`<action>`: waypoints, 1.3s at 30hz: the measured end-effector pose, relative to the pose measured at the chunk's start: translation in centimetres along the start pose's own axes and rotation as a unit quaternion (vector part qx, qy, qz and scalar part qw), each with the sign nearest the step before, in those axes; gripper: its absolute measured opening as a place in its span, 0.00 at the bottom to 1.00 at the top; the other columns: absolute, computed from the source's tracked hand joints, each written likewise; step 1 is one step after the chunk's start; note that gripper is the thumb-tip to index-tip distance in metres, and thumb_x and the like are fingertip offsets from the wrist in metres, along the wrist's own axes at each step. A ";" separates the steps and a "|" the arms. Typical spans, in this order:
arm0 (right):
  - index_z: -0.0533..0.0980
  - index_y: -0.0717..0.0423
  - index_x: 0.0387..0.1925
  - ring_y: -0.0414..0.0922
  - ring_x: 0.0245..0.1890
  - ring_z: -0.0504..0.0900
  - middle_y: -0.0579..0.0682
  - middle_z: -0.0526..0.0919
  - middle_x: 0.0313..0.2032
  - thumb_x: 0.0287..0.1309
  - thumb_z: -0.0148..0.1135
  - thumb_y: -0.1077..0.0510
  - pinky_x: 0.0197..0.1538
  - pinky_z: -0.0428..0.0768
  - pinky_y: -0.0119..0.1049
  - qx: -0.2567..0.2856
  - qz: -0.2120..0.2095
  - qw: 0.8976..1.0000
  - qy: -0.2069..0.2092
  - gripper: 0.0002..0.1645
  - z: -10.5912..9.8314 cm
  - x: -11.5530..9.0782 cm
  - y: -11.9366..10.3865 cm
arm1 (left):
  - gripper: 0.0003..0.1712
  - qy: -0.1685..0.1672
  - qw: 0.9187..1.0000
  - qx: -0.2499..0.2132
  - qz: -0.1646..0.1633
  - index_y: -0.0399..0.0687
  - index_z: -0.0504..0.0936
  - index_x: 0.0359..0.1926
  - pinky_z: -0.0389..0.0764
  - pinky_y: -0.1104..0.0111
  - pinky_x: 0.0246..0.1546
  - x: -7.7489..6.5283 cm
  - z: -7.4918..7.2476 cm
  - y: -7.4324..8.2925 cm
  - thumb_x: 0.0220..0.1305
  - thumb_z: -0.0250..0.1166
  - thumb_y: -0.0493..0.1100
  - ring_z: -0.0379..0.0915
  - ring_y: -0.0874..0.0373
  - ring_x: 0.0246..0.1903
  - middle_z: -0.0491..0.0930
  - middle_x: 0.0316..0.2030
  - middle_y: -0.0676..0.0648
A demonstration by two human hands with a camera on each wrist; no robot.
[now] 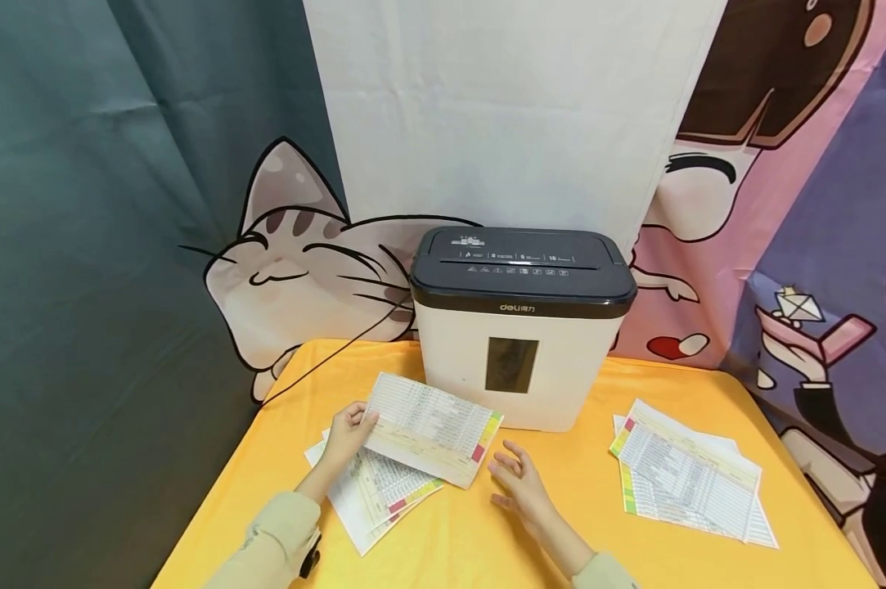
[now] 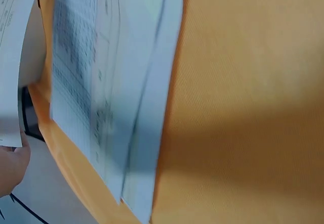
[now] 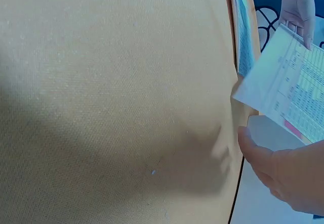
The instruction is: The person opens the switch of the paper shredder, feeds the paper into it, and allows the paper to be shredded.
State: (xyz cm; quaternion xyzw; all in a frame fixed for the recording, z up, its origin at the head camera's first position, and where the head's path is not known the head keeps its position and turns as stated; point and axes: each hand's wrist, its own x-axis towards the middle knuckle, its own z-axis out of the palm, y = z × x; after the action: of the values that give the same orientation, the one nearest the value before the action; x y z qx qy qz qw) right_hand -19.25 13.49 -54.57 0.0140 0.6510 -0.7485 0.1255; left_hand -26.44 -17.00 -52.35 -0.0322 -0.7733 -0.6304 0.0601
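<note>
My left hand point(image 1: 351, 433) pinches the left edge of a printed paper form point(image 1: 431, 425) between thumb and fingers, lifted above the table. The form carries rows of print, with yellow-green and red blocks along its right edge. Beneath it lies a loose pile of similar papers point(image 1: 394, 483); the left wrist view shows these sheets point(image 2: 76, 72) close up. Just right of the held form, my right hand point(image 1: 522, 489) hovers with fingers spread and nothing in them. Seen from the right wrist, its thumb side point(image 3: 278, 168) is apart from the form point(image 3: 288, 77).
A white paper shredder point(image 1: 450, 352) with a dark top and a narrow slot stands behind the hands. Another stack of printed forms point(image 1: 693, 478) lies on the right of the orange-covered table point(image 1: 560, 564). A black cord point(image 1: 339, 352) runs left from the shredder.
</note>
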 end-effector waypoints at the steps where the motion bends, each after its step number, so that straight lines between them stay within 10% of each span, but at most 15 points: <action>1: 0.47 0.61 0.69 0.54 0.57 0.70 0.70 0.58 0.64 0.62 0.58 0.49 0.47 0.78 0.48 0.000 -0.006 1.000 0.000 0.44 0.0 0.1 0.0 | 0.13 0.001 1.000 -0.005 -0.003 0.22 0.74 0.42 0.80 0.74 0.25 -0.1 0.3 0.0 0.64 0.59 0.34 0.80 0.63 0.22 0.82 0.31 0.29; 14: 0.56 0.69 0.66 0.37 0.39 0.82 0.54 0.80 0.52 0.62 0.56 0.64 0.40 0.80 0.30 0.043 -0.020 0.999 0.021 0.34 -0.2 1.0 -0.9 | 0.16 0.012 0.995 -0.071 -0.074 0.26 0.72 0.48 0.79 0.75 0.31 -1.8 4.1 1.2 0.66 0.58 0.38 0.79 0.67 0.27 0.83 0.38 0.35; 24: 0.62 0.69 0.63 0.39 0.44 0.84 0.59 0.77 0.56 0.64 0.54 0.60 0.49 0.81 0.35 0.019 -0.035 0.999 0.018 0.29 -1.0 1.3 -1.9 | 0.18 0.019 0.992 -0.119 -0.038 0.25 0.71 0.48 0.81 0.75 0.32 -2.4 6.0 2.8 0.66 0.58 0.39 0.80 0.67 0.28 0.83 0.36 0.36; 39: 0.62 0.70 0.63 0.34 0.44 0.83 0.34 0.84 0.44 0.70 0.47 0.55 0.48 0.79 0.30 -0.026 -0.054 0.996 -0.061 0.28 -3.3 0.7 -5.0 | 0.17 -0.004 0.990 -0.139 -0.033 0.27 0.71 0.48 0.82 0.74 0.33 -2.9 6.1 4.7 0.67 0.58 0.39 0.82 0.65 0.30 0.82 0.39 0.33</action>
State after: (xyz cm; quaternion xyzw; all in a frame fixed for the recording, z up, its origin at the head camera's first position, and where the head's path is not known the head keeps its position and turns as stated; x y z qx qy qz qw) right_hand -21.45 17.20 -50.37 -0.0704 0.6611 -0.7365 0.1248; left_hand -23.30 -9.99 -49.33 -0.0169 -0.6788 -0.7334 0.0314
